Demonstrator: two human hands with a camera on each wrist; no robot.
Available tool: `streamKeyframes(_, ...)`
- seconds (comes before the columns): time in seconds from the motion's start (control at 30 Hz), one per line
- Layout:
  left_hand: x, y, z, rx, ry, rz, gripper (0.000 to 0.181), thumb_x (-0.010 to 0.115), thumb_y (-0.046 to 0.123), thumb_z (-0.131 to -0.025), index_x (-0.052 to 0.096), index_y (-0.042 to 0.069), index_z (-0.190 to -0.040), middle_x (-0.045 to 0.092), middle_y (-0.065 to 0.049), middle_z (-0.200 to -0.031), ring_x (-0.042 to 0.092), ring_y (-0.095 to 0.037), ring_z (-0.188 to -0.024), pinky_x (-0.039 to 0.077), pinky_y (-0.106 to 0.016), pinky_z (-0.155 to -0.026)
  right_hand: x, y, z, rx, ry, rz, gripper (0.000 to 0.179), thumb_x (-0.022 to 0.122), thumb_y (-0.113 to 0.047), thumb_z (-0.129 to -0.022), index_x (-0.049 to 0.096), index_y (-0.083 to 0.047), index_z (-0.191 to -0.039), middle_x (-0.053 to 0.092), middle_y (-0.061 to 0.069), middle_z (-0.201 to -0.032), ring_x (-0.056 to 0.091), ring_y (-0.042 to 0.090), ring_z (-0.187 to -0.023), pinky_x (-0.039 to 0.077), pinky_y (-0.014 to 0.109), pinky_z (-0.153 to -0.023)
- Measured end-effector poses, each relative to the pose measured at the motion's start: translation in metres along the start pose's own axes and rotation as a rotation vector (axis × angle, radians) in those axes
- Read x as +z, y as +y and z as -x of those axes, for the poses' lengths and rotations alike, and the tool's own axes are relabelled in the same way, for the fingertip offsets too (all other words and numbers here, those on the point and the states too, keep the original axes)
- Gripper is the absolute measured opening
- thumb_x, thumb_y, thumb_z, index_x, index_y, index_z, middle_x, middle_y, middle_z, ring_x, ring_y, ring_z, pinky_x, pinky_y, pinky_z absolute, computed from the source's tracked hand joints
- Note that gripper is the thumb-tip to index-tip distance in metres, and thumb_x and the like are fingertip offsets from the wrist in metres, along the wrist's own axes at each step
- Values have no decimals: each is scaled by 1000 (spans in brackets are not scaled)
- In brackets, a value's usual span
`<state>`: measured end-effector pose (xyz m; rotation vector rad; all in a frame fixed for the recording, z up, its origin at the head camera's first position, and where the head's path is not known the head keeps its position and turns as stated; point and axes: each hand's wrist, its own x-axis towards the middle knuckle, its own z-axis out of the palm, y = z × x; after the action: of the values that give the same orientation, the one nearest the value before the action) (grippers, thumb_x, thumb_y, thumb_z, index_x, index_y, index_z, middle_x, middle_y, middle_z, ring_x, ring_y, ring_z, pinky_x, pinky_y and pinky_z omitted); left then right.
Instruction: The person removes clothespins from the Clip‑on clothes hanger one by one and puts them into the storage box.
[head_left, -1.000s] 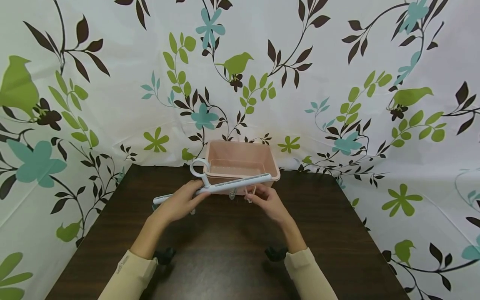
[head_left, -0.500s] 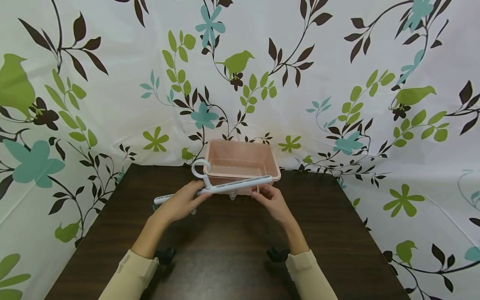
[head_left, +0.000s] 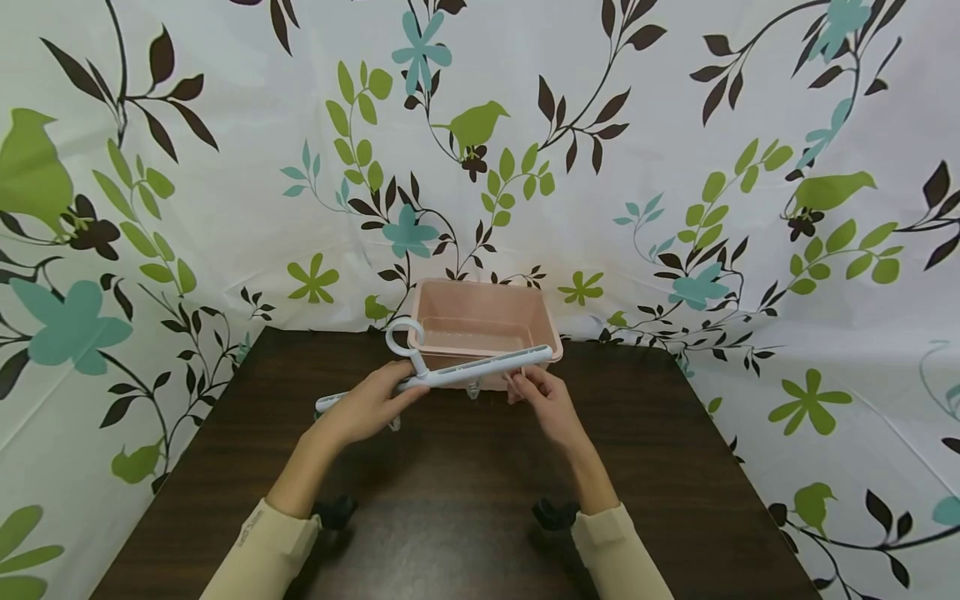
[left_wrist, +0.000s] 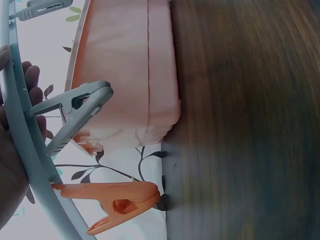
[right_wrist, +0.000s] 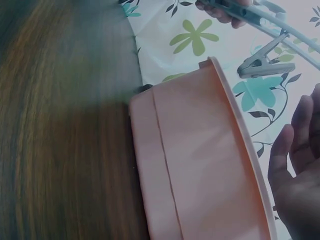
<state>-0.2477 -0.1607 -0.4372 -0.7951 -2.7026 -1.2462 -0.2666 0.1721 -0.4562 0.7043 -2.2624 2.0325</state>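
Note:
My left hand grips a pale blue clothes hanger near its middle, its round hook upward. Clothespins hang under the bar: the left wrist view has a grey clothespin and an orange clothespin; another grey clothespin shows in the right wrist view. Below the bar's right end, my right hand pinches a small pink clothespin, mostly hidden by the fingertips. Whether that pin is fastened to the bar, I cannot tell. Only part of the right hand shows in its wrist view, fingers bent.
Right behind the hanger, a pink plastic bin stands at the back edge of the dark wooden table. A white patterned cloth hangs behind and on both sides. Dark wrist mounts sit under the forearms.
The hanger has shifted slightly right in my left hand. The right fingers have moved a little right, with the pink clothespin now turned and more covered by them.

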Motion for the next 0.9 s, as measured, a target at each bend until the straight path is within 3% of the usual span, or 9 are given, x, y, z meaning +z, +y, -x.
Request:
streamKeyframes(0.13, 1, -1, 2, -8, -2, 2, 21, 64, 34, -110, 58, 15, -103, 52, 2, -93, 52, -17, -91, 42, -35, -81, 0, -3, 1, 10, -17, -4, 32, 54, -20, -115, 65, 9, -119, 63, -4, -84, 58, 9, -78, 54, 26, -75)
streamKeyframes(0.37, 6, -1, 3, 6, -3, 22, 23, 63, 34, -111, 57, 14, -101, 50, 1, -92, 51, -16, -90, 41, -34, -80, -2, -8, 2, -14, -91, 63, 36, 46, -23, -118, 66, 7, -116, 51, -1, -79, 53, 19, -78, 52, 28, -80)
streamKeyframes(0.5, 7, -2, 3, 18, 3, 17, 21, 63, 32, -111, 57, 14, -101, 50, 1, -93, 50, -17, -90, 41, -35, -80, -1, -10, 4, 9, -180, -48, 39, 41, -28, -119, 66, 2, -116, 41, -2, -69, 37, 20, -63, 41, 27, -67)
streamKeyframes(0.6, 8, -2, 4, 26, 11, 8, 19, 64, 31, -111, 57, 16, -101, 51, 2, -92, 51, -16, -90, 42, -35, -80, -1, -9, 5, -1, -254, -152, 36, 37, -27, -120, 64, -4, -111, 33, -1, -63, 25, 21, -56, 27, 36, -58)
streamKeyframes(0.73, 9, -3, 4, 38, 19, 1, 18, 65, 31, -110, 57, 18, -100, 50, 4, -91, 51, -16, -89, 42, -34, -80, -2, -7, 6, -30, -329, -250, 36, 31, -23, -121, 62, -10, -107, 33, -2, -61, 23, 19, -52, 19, 43, -57)
streamKeyframes(0.9, 10, -3, 4, 69, 46, -7, 18, 67, 30, -109, 58, 18, -99, 52, 4, -93, 53, -19, -92, 42, -34, -82, -5, -8, 6, -23, -403, -345, 36, 30, -22, -121, 59, -9, -106, 34, -4, -61, 22, 16, -52, 18, 41, -59)
